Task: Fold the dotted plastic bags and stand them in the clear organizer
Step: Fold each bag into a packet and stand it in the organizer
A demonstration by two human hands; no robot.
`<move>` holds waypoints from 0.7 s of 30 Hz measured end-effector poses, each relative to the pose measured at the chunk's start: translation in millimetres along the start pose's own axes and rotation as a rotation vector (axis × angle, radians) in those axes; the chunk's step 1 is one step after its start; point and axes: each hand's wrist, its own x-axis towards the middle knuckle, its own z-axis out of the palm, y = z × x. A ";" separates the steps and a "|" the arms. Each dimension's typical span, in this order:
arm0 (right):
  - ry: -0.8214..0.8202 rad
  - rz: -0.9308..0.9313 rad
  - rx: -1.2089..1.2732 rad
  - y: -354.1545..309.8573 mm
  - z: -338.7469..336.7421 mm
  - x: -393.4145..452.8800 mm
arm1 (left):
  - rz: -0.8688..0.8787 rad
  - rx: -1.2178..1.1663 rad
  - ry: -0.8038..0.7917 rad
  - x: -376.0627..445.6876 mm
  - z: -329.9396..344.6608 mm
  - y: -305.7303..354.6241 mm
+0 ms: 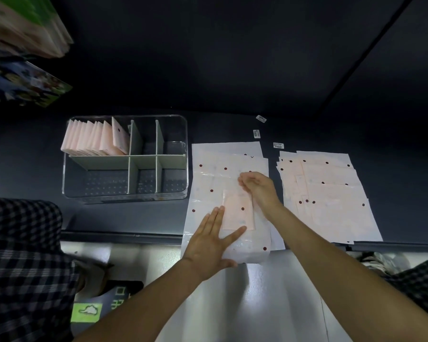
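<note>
Both hands (232, 213) on folded bag (237, 211)

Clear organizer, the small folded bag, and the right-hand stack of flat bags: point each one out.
clear organizer (183, 169): head view, right wall.
small folded bag (237, 213): head view, its middle.
stack of flat bags (331, 193): head view, top sheet.

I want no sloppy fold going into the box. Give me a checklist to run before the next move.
1. Folded bag lies flat on the pile of bags: ok.
2. Left hand presses its near edge with straight fingers: ok.
3. Right hand pinches the far edge: ok.
4. Fold edges line up: cannot tell.
5. Clear organizer has free compartments: ok.
6. Standing bags fill one back compartment; room for another: cannot tell.
</note>
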 end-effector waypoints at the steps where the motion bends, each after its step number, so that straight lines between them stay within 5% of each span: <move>1: -0.015 -0.133 -0.179 0.8 -3.4 -6.7 | 0.008 -0.009 0.007 0.1 0.3 -1.0; 6: -0.301 -0.543 -0.949 42.1 -35.4 -53.5 | 0.023 -0.042 0.055 1.0 0.6 -3.4; 16: -0.203 -0.982 -1.310 33.4 -41.6 -68.3 | -0.051 -0.244 0.067 2.1 -11.3 -10.1; 21: -0.216 -0.863 -1.248 20.7 -37.5 -67.0 | -0.129 -0.404 0.076 7.2 -28.8 -13.6</move>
